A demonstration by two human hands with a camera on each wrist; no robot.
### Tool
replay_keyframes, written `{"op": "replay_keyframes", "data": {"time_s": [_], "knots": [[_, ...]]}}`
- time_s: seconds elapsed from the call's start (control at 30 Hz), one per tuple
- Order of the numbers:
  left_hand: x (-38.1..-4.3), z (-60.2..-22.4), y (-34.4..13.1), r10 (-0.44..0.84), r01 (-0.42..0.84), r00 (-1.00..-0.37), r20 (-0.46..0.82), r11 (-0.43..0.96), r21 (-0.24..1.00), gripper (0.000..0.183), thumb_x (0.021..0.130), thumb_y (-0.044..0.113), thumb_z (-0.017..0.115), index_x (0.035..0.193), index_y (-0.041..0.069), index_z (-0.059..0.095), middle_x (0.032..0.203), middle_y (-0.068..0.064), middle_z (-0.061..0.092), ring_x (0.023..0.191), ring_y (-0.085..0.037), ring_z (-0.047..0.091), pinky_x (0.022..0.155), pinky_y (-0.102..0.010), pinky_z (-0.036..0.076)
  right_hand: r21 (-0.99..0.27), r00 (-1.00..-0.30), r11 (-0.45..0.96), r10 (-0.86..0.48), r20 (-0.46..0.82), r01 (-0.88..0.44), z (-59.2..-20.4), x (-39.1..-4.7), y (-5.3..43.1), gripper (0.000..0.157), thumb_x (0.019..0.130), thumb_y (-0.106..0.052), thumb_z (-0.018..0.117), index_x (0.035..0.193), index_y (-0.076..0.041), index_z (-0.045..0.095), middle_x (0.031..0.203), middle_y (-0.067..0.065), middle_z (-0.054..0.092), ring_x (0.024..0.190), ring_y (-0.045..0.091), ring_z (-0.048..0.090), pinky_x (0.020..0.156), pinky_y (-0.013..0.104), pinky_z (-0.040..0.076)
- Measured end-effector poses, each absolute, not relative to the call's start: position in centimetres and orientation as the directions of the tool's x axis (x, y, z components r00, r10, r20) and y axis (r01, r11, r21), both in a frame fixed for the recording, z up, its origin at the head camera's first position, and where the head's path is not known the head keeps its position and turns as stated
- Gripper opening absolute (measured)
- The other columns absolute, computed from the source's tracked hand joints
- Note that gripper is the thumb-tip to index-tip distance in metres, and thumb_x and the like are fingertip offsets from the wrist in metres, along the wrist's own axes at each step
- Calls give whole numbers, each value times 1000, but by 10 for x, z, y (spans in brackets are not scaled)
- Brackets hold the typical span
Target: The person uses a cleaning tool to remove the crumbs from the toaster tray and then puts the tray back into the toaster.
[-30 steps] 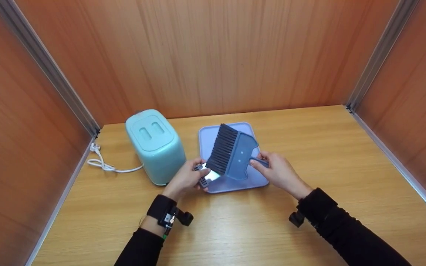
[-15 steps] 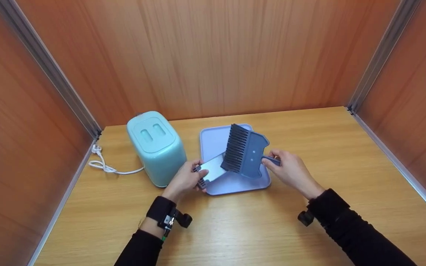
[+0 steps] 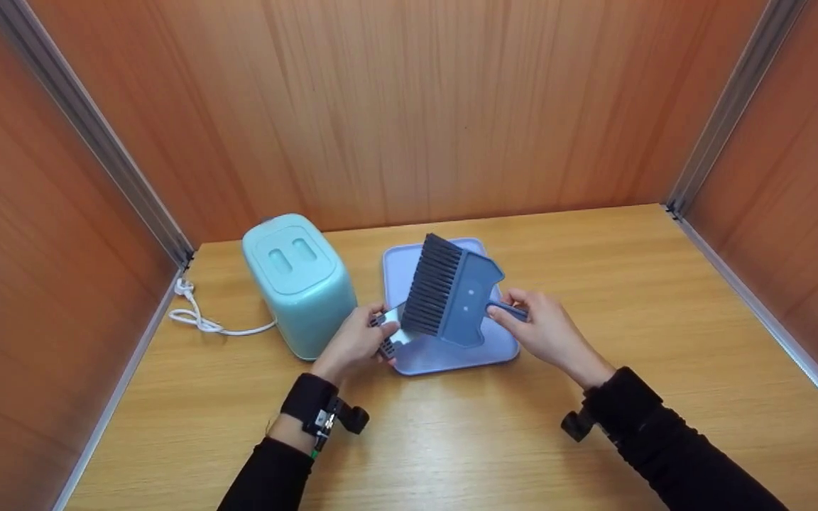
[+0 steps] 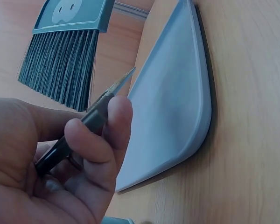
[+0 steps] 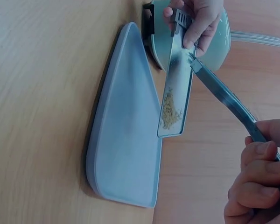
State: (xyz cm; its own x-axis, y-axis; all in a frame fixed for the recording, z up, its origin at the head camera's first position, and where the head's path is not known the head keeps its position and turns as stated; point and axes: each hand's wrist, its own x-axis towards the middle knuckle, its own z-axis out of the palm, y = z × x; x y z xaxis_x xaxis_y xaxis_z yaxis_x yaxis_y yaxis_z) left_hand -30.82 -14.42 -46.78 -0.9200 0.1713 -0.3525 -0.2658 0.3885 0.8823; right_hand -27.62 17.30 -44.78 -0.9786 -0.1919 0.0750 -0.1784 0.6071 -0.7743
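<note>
My left hand point(image 3: 361, 336) pinches the dark slotted end of a shiny metal crumb tray point(image 5: 179, 79), thumb on top. Tan crumbs point(image 5: 170, 111) lie toward the tray's far end in the right wrist view. In my right hand point(image 3: 544, 330) is the thin handle of a blue-grey hand brush point(image 3: 471, 291). Its dark bristles point(image 3: 432, 284) point left and cover most of the crumb tray in the head view, close to my left fingers. Both hands are above a lavender serving tray point(image 3: 466, 362) lying on the table.
A mint-green toaster point(image 3: 313, 301) stands just left of my left hand. Its white power cord point(image 3: 199, 319) and plug lie farther left on the wooden table point(image 3: 451, 440). Wood-grain panels point(image 3: 423, 113) enclose the back and sides.
My right hand swings the brush to the right, uncovering more of the crumb tray, then brings it back left toward my left fingers. The left hand stays nearly still.
</note>
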Motion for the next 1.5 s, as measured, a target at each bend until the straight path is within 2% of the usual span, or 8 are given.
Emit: {"op": "replay_keyframes", "data": {"time_s": [0.23, 0.43, 0.63, 0.77, 0.93, 1.03, 1.27, 1.5], "knots": [[-308, -468, -145, 198, -200, -937, -288, 374, 906, 13, 111, 13, 59, 123, 11, 63, 112, -17, 66, 66, -18, 69, 60, -28, 58, -720, -973, 663, -218, 75, -204, -454, -274, 161, 22, 104, -33, 72, 96, -14, 65, 78, -1, 49, 74, 19, 52, 62, 28, 38], [-309, -467, -146, 197, -199, -936, -291, 382, 902, 25, 110, 14, 60, 134, 9, 61, 113, -19, 66, 67, -19, 71, 60, -28, 58, -632, -977, 746, -184, 106, -209, -456, -276, 170, 21, 104, -32, 72, 98, -13, 67, 83, 3, 59, 79, 20, 56, 65, 29, 41], [-310, -468, -147, 165, -206, -941, -297, 418, 885, 19, 110, 15, 61, 129, 12, 63, 112, -14, 66, 72, -21, 72, 67, -36, 62, -545, -979, 814, -145, 141, -199, -455, -279, 186, 22, 105, -32, 71, 101, -11, 69, 81, 4, 62, 73, 20, 57, 61, 28, 42], [-310, -468, -147, 152, -205, -942, -297, 438, 875, 18, 110, 15, 61, 128, 12, 63, 114, -15, 65, 75, -22, 71, 70, -38, 64, -586, -984, 793, -102, 144, -168, -448, -281, 196, 25, 107, -34, 68, 102, -10, 68, 82, 6, 62, 77, 22, 59, 64, 29, 44], [-311, -467, -146, 141, -206, -942, -303, 471, 858, 20, 110, 16, 61, 130, 15, 64, 116, -13, 65, 79, -22, 70, 76, -43, 66, -689, -989, 715, -35, 141, -123, -445, -286, 200, 28, 108, -37, 65, 109, -8, 69, 94, 11, 70, 86, 27, 63, 72, 31, 52], [-310, -467, -145, 140, -204, -943, -303, 476, 856, 20, 110, 17, 61, 130, 17, 64, 117, -13, 65, 79, -22, 70, 78, -44, 66, -708, -989, 695, -29, 148, -127, -447, -288, 198, 28, 108, -36, 65, 111, -8, 69, 97, 12, 71, 88, 27, 63, 74, 31, 54], [-307, -464, -144, 199, -118, -949, -246, 499, 858, 16, 110, 15, 62, 125, 14, 64, 114, -12, 65, 78, -22, 70, 77, -46, 67, -682, -980, 711, -52, 190, -170, -458, -291, 191, 24, 108, -32, 66, 107, -7, 69, 91, 10, 67, 83, 25, 61, 67, 30, 49], [-309, -461, -145, 178, -125, -952, -249, 514, 848, 19, 110, 15, 61, 128, 17, 65, 111, -12, 64, 76, -21, 68, 78, -46, 66, -602, -979, 780, -70, 189, -172, -459, -292, 195, 24, 108, -32, 67, 105, -8, 70, 86, 8, 69, 77, 23, 61, 65, 30, 49]]}}
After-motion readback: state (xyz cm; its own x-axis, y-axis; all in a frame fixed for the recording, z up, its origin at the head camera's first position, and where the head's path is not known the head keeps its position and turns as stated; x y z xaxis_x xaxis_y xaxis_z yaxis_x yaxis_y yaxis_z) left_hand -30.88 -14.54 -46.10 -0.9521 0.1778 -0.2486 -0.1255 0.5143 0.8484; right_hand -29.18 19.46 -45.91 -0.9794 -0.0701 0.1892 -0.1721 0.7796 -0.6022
